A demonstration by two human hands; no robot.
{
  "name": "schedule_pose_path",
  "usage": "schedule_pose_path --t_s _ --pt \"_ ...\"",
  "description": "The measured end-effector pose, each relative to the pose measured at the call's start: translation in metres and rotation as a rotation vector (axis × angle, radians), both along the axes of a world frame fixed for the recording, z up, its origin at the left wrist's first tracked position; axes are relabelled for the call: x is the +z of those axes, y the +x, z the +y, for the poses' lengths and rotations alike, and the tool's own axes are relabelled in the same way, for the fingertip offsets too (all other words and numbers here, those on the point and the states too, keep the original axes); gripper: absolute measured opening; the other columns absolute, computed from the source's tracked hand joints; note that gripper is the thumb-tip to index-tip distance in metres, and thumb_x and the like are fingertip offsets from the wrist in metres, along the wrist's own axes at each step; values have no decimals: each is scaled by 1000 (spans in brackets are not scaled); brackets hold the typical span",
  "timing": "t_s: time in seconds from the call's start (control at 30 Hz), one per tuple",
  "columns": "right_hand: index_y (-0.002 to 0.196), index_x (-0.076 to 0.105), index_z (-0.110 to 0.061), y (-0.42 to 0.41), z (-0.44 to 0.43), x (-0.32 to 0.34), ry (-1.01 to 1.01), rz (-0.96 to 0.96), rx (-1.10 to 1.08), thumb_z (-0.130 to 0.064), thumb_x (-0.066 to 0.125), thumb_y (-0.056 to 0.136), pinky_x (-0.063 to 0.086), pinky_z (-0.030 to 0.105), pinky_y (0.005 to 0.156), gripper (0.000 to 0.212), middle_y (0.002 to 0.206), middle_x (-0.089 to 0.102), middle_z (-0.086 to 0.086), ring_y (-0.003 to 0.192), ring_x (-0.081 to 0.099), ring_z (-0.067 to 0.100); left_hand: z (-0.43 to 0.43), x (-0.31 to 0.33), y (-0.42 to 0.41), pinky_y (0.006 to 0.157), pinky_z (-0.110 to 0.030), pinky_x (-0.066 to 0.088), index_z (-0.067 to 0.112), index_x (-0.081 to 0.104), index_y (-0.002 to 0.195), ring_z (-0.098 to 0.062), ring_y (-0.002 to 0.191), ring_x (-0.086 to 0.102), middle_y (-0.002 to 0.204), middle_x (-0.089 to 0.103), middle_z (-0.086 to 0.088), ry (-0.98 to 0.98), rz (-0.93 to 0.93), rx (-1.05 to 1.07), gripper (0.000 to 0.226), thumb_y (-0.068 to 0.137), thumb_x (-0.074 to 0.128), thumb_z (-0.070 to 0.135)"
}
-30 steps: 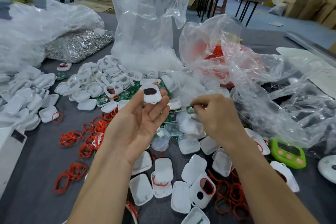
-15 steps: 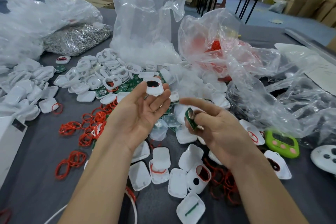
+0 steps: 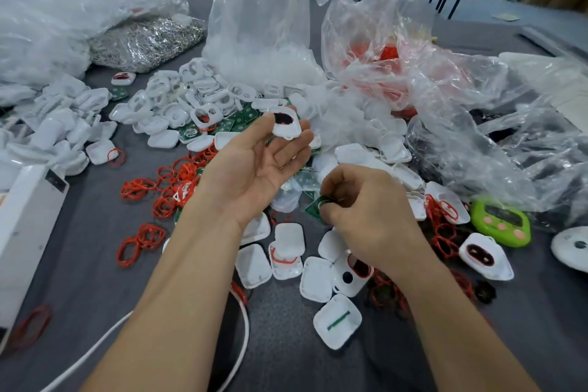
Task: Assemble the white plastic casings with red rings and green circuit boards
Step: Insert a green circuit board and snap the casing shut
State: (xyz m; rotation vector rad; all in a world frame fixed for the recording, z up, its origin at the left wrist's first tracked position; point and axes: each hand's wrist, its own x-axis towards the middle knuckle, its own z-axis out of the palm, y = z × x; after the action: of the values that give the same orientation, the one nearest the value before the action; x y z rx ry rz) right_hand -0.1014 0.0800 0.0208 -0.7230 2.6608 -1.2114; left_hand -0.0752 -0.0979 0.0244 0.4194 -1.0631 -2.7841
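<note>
Casing (image 3: 285, 124) with a red ring already seated is sitting at the fingertips of the left grip (image 3: 254, 169), raised above the tabletop (image 3: 79, 264); the palm is lying wide open while thumb and fingertips are lightly pinching its edge. The right grip (image 3: 366, 213), curled tight, is pinching a green board (image 3: 316, 205) lower down, apart from the casing. The board is probably going in next, and with heaps of loose casings (image 3: 191, 99) and rings (image 3: 165, 181) lying around, most work is looking undone
</note>
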Motion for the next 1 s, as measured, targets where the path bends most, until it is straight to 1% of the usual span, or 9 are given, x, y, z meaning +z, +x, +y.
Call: schedule_pose_path --t_s 0.1,0.27,0.43,0.57,0.63,0.7,0.77,0.9,1.0 --pt "77 64 -33 7 -2 4 121 81 74 -8 76 79 55 26 68 28 72 72 -13 68 65 3 -2 -1 -1 88 -34 59 9 67 115 -19 90 76 105 76 -11 -2 7 0 28 105 48 28" --pt "84 61 -22 20 -9 15 307 248 212 6 61 78 52 38 65 28 74 65 -1 72 58 22 -3 -3 -2 86 -34 61 8 65 118 -20 91 76 107 76 -11 -7 17 -5 28 106 49 27" --pt "84 52 -20 23 -10 26 433 280 298 6 54 81 28 35 53 27 63 45 -1 59 37 19 -5 -2 -1 89 -35 60 7 64 119 -20 91 75 108 75 -12 8 33 -10 29 105 50 27" --pt "81 47 -22 25 -7 26 454 322 338 5 54 79 23 27 48 28 59 38 -2 57 34 18 -3 -3 -1 89 -35 60 6 64 120 -22 91 76 108 75 -14 21 36 -10 29 104 51 26" --pt "82 49 -23 21 -6 21 441 311 311 5 55 79 29 28 49 29 60 44 -3 56 39 16 -4 -4 -1 86 -35 61 6 64 121 -22 91 76 108 75 -14 20 35 -6 29 104 51 26" --pt "88 58 -24 20 -5 17 371 302 224 5 59 81 44 35 59 29 67 60 -2 65 53 21 -6 -5 -1 83 -35 62 5 64 120 -22 91 76 107 76 -14 24 36 -2 29 104 51 26" --pt "92 63 -25 26 -8 12 415 358 140 3 64 78 47 36 61 31 71 66 -1 66 56 24 -8 -5 -2 83 -35 62 5 65 118 -22 91 76 107 76 -14 33 39 1 28 104 51 26" --pt "74 54 -20 35 -12 6 511 474 135 11 71 53 36 32 49 41 50 44 -4 46 35 23 -9 -5 -2 83 -35 61 6 65 117 -22 92 75 107 76 -13 35 45 6 28 102 53 26" --pt "80 46 -21 32 -10 9 533 468 221 9 62 66 37 34 58 36 56 46 -3 54 37 24 -7 -5 -2 85 -35 62 6 66 115 -22 89 76 106 76 -14 36 49 -3 27 101 54 26"
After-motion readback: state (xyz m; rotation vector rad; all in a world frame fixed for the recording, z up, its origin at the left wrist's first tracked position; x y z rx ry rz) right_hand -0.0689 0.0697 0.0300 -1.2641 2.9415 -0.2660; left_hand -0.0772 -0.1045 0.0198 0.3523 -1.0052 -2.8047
